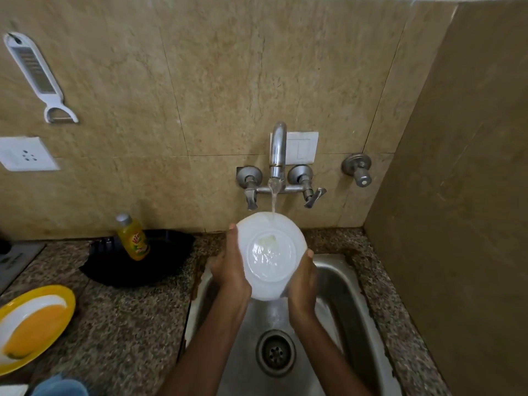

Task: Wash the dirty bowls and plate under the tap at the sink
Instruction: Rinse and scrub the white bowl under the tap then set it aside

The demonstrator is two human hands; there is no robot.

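- Head view: both hands hold one white bowl (270,252) between them, over the sink (343,281) and right under the tap (277,150).
- The left hand (231,270) cups the bowl's left edge, with the thumb lying up along the rim and the fingers out of sight behind it.
- The right hand (303,284) clasps the lower right edge the same way: thumb on the rim, fingers hidden behind.
- The bowl is tilted so that its round face looks up at the camera. I cannot tell whether that face is the inside or the foot.
- Water (273,198) falls in a thin stream from the spout onto the bowl's far rim. It ripples in the middle ring and runs off the near edge between the wrists.
- The drain (275,352) lies below and between the forearms, with wet steel round it.
- Above the hands, two levers flank the spout. The left lever (251,192) hangs down and the right lever (313,195) slants outward.
- Left of the left hand, on the counter (128,310), a yellow soap bottle (133,238) stands against a black pan (143,261).
- Further left and nearer the person is a yellow plate (34,324) — blurred, with white and orange on it — at the frame's edge. A blue thing (60,387) just below it is cut off.
- On the wall high to the left hangs a white peeler (37,75), with a socket (25,154) under it.
- A switch plate (303,147) sits behind the spout. A lone valve (358,168) sits up and to the right of the right hand.
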